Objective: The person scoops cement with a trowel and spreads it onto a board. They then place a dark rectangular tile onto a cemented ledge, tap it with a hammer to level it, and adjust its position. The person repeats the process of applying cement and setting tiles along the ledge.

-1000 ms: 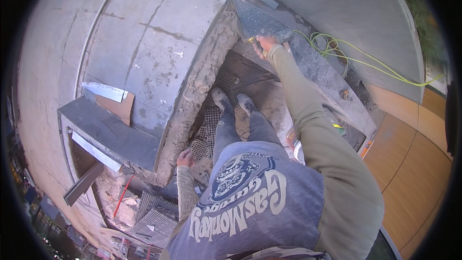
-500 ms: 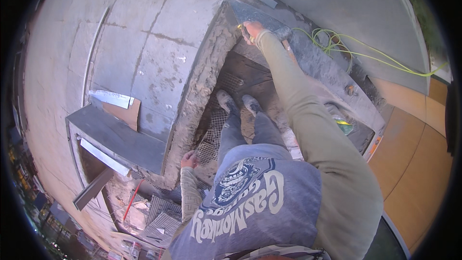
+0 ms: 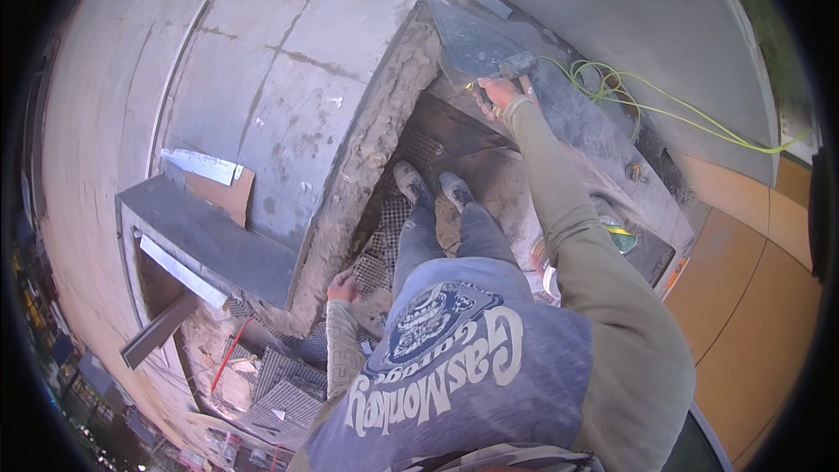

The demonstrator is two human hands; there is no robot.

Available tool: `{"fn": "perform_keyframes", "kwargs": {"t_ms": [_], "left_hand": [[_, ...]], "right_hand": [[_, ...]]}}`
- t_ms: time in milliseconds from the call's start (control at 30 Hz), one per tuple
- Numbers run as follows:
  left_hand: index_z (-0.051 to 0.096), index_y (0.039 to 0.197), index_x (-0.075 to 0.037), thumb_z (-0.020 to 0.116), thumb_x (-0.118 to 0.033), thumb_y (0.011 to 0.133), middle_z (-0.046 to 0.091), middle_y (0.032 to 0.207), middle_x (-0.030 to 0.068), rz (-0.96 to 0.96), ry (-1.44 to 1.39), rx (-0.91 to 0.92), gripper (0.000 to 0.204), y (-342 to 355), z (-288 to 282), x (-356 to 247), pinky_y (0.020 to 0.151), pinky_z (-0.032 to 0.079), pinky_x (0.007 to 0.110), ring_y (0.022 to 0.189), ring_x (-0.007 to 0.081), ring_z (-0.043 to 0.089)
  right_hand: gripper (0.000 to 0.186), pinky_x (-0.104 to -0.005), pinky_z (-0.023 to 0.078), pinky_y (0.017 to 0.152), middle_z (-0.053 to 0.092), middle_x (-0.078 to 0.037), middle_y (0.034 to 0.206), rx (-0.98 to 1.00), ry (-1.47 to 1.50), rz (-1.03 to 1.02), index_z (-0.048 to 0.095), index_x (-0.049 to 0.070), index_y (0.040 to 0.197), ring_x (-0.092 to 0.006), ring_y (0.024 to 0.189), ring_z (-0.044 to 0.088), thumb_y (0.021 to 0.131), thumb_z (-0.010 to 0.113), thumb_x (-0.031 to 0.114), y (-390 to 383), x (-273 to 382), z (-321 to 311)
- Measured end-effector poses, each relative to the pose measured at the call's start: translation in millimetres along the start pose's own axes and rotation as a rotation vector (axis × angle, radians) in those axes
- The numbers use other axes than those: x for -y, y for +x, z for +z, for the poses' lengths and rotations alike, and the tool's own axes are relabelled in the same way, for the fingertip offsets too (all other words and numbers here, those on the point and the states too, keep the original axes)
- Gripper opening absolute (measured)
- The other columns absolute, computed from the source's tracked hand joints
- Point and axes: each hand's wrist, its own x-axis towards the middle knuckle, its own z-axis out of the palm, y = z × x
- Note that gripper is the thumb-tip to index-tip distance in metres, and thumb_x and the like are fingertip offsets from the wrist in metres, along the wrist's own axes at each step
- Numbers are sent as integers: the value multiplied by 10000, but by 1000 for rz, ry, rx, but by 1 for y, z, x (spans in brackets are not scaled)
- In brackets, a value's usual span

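Observation:
My right hand reaches out at the far side, just off the edge of a dark grey slab. Its fingers are wrapped round a small tool with a yellow part; its kind is hard to make out. Beside this hand, what looks like a mallet with a dark head lies on the slab. My left hand hangs low by the rough mortar edge, fingers loosely bent, nothing visible in it. Whether it touches the mortar I cannot tell.
My shoes stand in a sunken pit with dark ribbed matting. A raised grey slab block lies left, with cardboard on it. Behind the right hand is a coiled yellow-green cord. Tile pieces lie lower left.
My right hand, with the small tool, has drawn back from over the slab toward me and slightly right. The left hand stays in about the same place. The view has shifted slightly.

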Motion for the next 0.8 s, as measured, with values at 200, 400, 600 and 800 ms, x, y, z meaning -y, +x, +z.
{"fn": "perform_keyframes", "kwargs": {"t_ms": [200, 400, 600, 800], "left_hand": [[651, 1229, -48, 663, -155, 910, 702, 856, 75, 12, 50, -20, 337, 6, -2, 12, 540, 546, 286, 681, 146, 674], [650, 1245, -105, 694, -198, 911, 695, 880, 43, 9, -16, -30, 350, -9, -8, 15, 599, 557, 283, 705, 139, 676], [670, 1205, -46, 647, -105, 880, 715, 883, 99, -16, -1, -27, 331, -9, 6, 25, 510, 522, 287, 657, 149, 679], [668, 1218, -53, 659, -115, 878, 714, 856, 92, 45, -72, -49, 347, -19, 9, 31, 506, 513, 281, 640, 151, 673]], "right_hand": [[257, -286, 387, 411, 604, -12, 763, 118, 27, -42, 619, 101, 1005, -113, 567, 533, 1001, 528, 341, 20, 26, 13], [272, -336, 376, 399, 555, -37, 664, 5, -5, -60, 600, 85, 912, -163, 472, 499, 990, 516, 331, -19, -15, 13], [323, -355, 389, 390, 578, -78, 677, 109, -293, -268, 650, 39, 928, -187, 447, 517, 970, 569, 349, -14, -29, 33], [429, -428, 558, 670, 712, -212, 881, -141, -706, -344, 686, -46, 994, -322, 718, 702, 935, 573, 364, 2, -16, 94]]}}
